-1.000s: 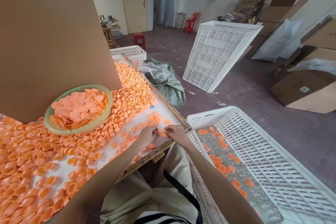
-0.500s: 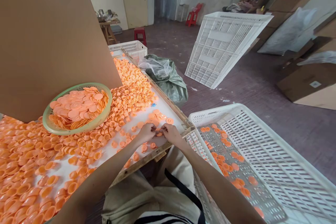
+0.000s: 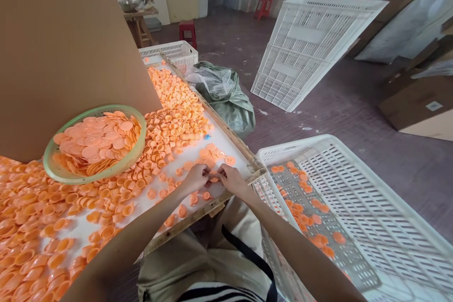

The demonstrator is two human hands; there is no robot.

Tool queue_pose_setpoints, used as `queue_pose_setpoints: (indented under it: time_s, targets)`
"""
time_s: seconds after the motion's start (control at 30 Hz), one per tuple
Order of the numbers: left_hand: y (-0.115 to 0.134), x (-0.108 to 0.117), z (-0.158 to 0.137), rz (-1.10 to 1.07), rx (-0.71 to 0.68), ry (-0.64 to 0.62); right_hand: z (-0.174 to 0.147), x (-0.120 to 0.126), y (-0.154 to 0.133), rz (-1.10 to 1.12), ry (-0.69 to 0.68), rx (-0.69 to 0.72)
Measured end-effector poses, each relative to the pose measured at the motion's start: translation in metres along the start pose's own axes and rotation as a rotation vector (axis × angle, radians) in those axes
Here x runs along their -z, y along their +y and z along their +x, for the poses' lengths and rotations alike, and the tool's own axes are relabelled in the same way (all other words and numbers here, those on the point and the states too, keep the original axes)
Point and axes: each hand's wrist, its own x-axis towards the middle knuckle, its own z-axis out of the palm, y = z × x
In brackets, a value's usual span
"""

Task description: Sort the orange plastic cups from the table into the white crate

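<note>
Right hand [image 3: 230, 180] and left hand [image 3: 195, 178] have drawn closer since the frame 1 second earlier: the gap between their fingertips has narrowed, and the view has tipped lower. White tabletop edged in raw wood [image 3: 222, 139] carries a broad heap of orange cup-shaped plastic pieces [image 3: 177, 125]. Long white slatted plastic crate, open-topped [image 3: 354, 184], stands just beside it at the right, orange pieces scattered inside. Pale green round plastic basket [image 3: 48, 166] sits among the heap, filled with flat orange plastic discs [image 3: 94, 139]. Loose flat orange discs [image 3: 211, 152] lie just beyond the fingers. Both hands: 2 sets of bent fingers, thumb and fingertips apparently pinching 1 small round orange plastic piece [image 3: 214, 180] from either side; the exact contact is hidden. That piece is between the hands, over the tabletop near its wooden front edge. Recommended handling, as a judgement: apply light, even pressure from both sides; keep the piece level and low, so any slip lands on the tabletop; hold the wrists clear of nearby loose pieces; turn it slightly for a better look where fingers cover it
</note>
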Motion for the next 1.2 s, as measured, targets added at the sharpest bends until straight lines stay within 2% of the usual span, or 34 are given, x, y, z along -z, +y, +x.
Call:
queue_pose_setpoints:
  time_s: [0.13, 0.33, 0.67, 0.9, 1.2]
  targets:
    - [0.0, -0.001, 0.0, -0.026, 0.01, -0.004, -0.001, 0.001, 0.001, 0.057, -0.029, 0.032]
    - [-0.004, 0.0, 0.005, 0.028, -0.009, -0.024, 0.004, 0.0, 0.004, 0.024, -0.016, -0.037]
    - [0.003, 0.003, 0.003, -0.019, 0.036, -0.08, -0.001, 0.001, 0.002, 0.1, -0.072, -0.035]
    - [0.008, 0.004, 0.001, 0.058, 0.006, -0.071, -0.003, -0.002, 0.004, 0.039, -0.024, -0.048]
    - [0.023, 0.006, 0.01, 0.125, 0.122, -0.074, 0.007, 0.004, -0.005, 0.328, -0.191, -0.312]
